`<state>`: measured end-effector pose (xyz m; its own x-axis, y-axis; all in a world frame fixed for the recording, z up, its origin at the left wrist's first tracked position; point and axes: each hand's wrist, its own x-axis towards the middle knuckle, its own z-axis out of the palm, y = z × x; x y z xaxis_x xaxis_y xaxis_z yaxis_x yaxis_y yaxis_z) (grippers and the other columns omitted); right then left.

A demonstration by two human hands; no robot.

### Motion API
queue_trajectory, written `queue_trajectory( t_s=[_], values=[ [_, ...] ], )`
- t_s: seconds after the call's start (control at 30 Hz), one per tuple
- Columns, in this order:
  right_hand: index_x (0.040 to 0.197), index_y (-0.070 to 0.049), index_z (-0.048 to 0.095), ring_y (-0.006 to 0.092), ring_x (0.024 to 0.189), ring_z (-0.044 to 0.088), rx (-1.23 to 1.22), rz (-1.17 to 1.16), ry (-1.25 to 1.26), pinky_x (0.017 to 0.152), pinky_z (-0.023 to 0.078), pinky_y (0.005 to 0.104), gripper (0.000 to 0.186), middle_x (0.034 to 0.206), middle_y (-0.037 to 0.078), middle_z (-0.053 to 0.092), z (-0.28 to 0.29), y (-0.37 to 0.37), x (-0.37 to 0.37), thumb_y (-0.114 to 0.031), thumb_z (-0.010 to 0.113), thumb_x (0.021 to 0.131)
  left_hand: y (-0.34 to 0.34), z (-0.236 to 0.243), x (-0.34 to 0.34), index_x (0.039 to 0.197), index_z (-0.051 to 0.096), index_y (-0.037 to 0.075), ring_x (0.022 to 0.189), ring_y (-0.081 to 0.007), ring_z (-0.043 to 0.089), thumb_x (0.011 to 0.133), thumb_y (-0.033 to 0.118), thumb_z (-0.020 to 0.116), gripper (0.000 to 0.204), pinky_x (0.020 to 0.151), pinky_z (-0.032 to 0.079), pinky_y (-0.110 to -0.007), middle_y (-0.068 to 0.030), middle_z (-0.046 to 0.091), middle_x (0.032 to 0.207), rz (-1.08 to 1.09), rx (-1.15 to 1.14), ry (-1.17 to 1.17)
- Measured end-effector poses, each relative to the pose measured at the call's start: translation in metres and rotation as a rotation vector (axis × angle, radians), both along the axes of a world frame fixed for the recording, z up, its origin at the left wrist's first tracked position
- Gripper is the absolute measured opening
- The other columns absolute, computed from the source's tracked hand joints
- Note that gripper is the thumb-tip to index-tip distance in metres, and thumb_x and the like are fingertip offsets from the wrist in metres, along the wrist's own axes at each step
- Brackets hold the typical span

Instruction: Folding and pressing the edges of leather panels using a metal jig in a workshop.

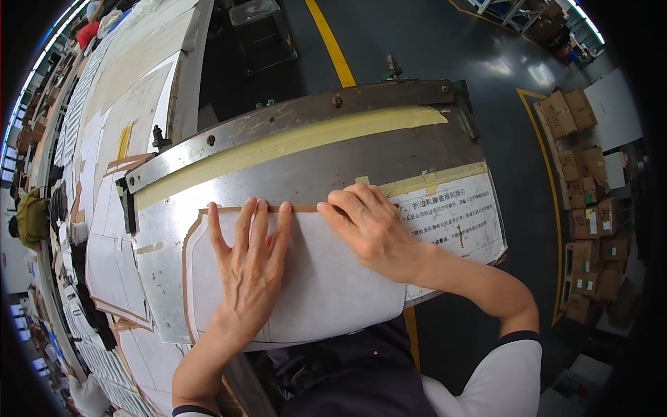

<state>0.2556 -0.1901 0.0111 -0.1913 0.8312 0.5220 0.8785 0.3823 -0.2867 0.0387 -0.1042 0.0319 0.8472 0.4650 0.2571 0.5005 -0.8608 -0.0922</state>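
A white-backed panel [333, 285] with a narrow brown border lies flat on a metal machine bed [163, 260]. My left hand [246, 267] rests on it, fingers spread, the tips along its far brown edge. Just to the right, my right hand [372, 226] is closed at that same edge, fingers curled and thumb extended along it. The curled fingers hide exactly how much of the edge they pinch. Beyond both hands, a long metal bar [278, 115] crosses the bed, with a pale yellow tape strip [299, 149] beside it.
A printed instruction sheet [451, 219] is taped to the bed's right side. On the left, a long table [139, 90] carries white, brown-edged pieces [114, 271]. Cardboard boxes [590, 222] are stacked at the right, behind a yellow floor line [552, 250]. A trolley [260, 31] stands beyond the machine.
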Motion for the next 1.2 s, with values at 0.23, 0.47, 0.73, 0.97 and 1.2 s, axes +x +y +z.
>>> queue_trajectory(
  t_s=[0.23,0.47,0.73,0.97,1.2],
  values=[
    [0.117,0.010,0.066,0.0306,0.103,0.059,0.016,-0.021,-0.034,0.088,0.052,0.0421,0.038,0.112,0.015,0.058,-0.001,-0.010,0.007,0.004,0.067,0.079,-0.011,0.004,0.027,0.142,0.054,-0.005,0.134,-0.0332,0.053,0.082,-0.005,0.061,0.061,0.123,0.027,-0.060,-0.0172,0.053,0.141,-0.049,-0.097,-0.048],
    [0.112,0.011,0.067,0.0277,0.099,0.059,0.097,-0.016,-0.147,0.086,0.053,0.0389,0.033,0.106,0.015,0.060,0.001,-0.008,0.009,0.000,0.070,0.081,-0.013,-0.009,0.024,0.138,0.058,-0.009,0.127,-0.0327,0.056,0.088,0.004,0.060,0.052,0.115,0.043,-0.048,-0.0176,0.056,0.134,-0.092,-0.076,-0.094],
    [0.117,0.012,0.065,0.0296,0.103,0.060,0.030,0.012,-0.175,0.087,0.053,0.0413,0.036,0.112,0.017,0.060,0.003,-0.008,0.006,0.001,0.069,0.082,-0.012,-0.001,-0.002,0.134,0.061,-0.004,0.132,-0.0328,0.054,0.083,0.002,0.065,0.051,0.118,0.038,-0.054,-0.0150,0.058,0.137,0.001,-0.060,-0.101],
    [0.108,0.011,0.066,0.0284,0.099,0.057,0.096,0.075,-0.247,0.088,0.049,0.0381,0.034,0.108,0.018,0.059,0.005,0.020,-0.023,-0.004,0.066,0.079,-0.011,-0.011,-0.003,0.133,0.061,-0.006,0.130,-0.0350,0.057,0.084,0.003,0.063,0.051,0.117,0.041,-0.052,-0.0196,0.060,0.139,-0.059,-0.062,-0.165],
    [0.111,0.015,0.064,0.0341,0.104,0.059,0.002,-0.007,-0.262,0.089,0.050,0.0462,0.035,0.109,0.021,0.060,0.018,-0.027,0.015,0.003,0.067,0.079,0.002,-0.015,-0.059,0.130,0.066,-0.003,0.126,-0.0340,0.059,0.081,0.005,0.071,0.049,0.106,0.049,-0.046,-0.0167,0.062,0.137,-0.039,-0.131,-0.236]
  ],
)
